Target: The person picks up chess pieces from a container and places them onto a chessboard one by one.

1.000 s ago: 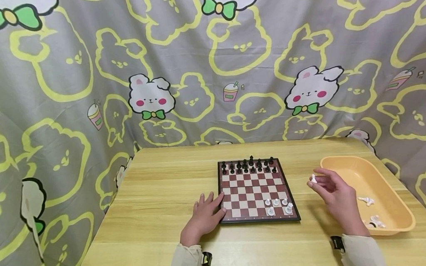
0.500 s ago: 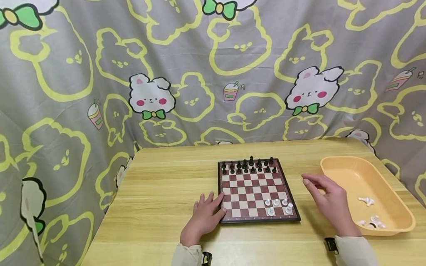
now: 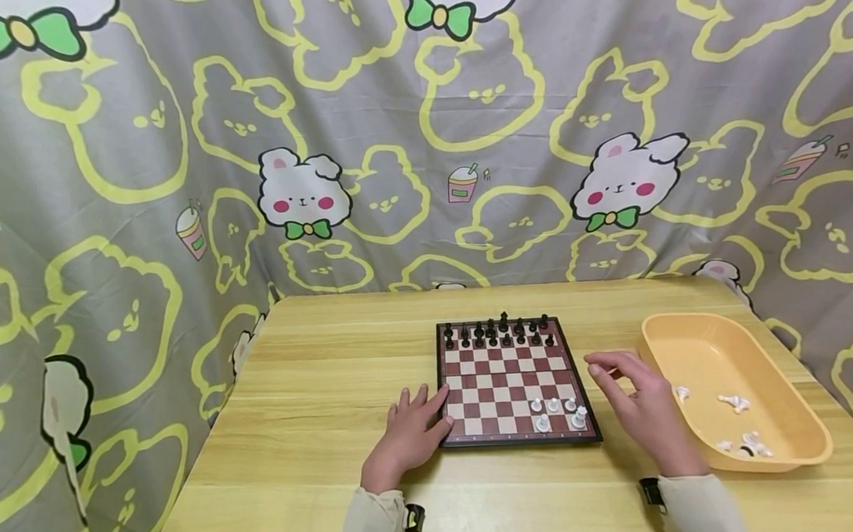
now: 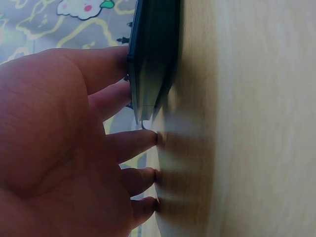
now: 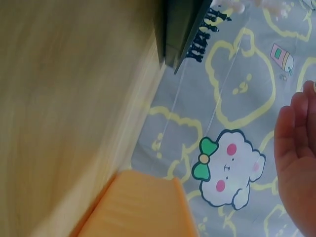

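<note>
Tray right of chessboard, right hand between; patterned curtain behind table.

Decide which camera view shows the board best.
The head view: it shows nearly all of the board from above, squares included. The left wrist view gives only part of its dark edge, by the left hand; the right wrist view, one end side-on with black pieces.
</note>
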